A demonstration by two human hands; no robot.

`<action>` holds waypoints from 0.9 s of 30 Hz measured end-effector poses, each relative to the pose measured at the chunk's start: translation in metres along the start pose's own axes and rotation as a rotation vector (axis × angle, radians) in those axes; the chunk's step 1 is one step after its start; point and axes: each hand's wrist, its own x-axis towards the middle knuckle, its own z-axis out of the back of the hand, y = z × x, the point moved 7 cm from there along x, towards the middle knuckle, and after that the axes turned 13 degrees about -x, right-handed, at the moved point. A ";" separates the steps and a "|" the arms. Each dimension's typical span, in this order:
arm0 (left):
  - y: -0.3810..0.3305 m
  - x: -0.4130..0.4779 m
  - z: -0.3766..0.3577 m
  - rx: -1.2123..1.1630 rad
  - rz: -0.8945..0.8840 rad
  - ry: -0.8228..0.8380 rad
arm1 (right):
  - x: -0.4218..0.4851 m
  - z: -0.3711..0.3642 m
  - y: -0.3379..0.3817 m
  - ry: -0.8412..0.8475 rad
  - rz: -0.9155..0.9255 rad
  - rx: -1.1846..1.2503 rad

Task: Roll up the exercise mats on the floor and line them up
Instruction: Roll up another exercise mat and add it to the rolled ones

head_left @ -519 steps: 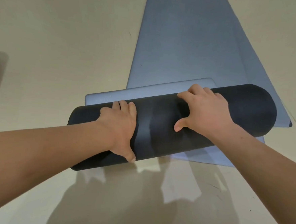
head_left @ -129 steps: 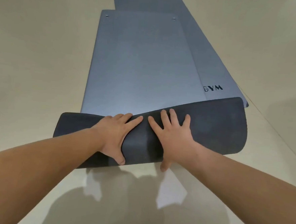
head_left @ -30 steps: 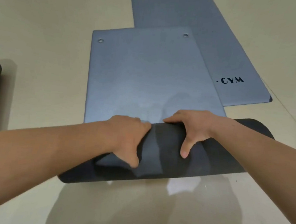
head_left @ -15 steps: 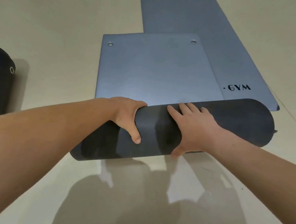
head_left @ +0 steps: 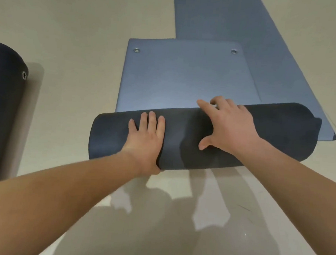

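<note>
A blue exercise mat [head_left: 182, 78] lies on the floor, its near part wound into a thick dark roll [head_left: 278, 133]. Its flat far end shows two metal eyelets. My left hand [head_left: 145, 139] lies flat on top of the roll with straight fingers, thumb at the near edge. My right hand [head_left: 227, 125] presses on the roll to the right, fingers spread and reaching over its far side. A second blue mat [head_left: 230, 18] lies flat beyond, partly under the first.
A finished dark rolled mat [head_left: 1, 105] with an eyelet lies at the left edge. The beige floor [head_left: 70, 31] stretches around the mats. Shadows of my arms fall on the floor near me.
The roll has moved forward over the flat mat and grown thicker, covering the GYM lettering. My left hand went from curled at the roll's far side to flat on top.
</note>
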 end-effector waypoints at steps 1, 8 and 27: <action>0.005 0.010 0.007 -0.025 -0.029 -0.020 | -0.005 0.001 -0.003 -0.047 -0.013 0.010; 0.031 0.055 0.057 -0.158 -0.118 0.096 | 0.007 -0.031 0.011 0.133 0.019 -0.141; 0.007 0.000 -0.003 -0.649 -0.128 0.731 | -0.068 -0.019 0.007 0.537 0.208 0.084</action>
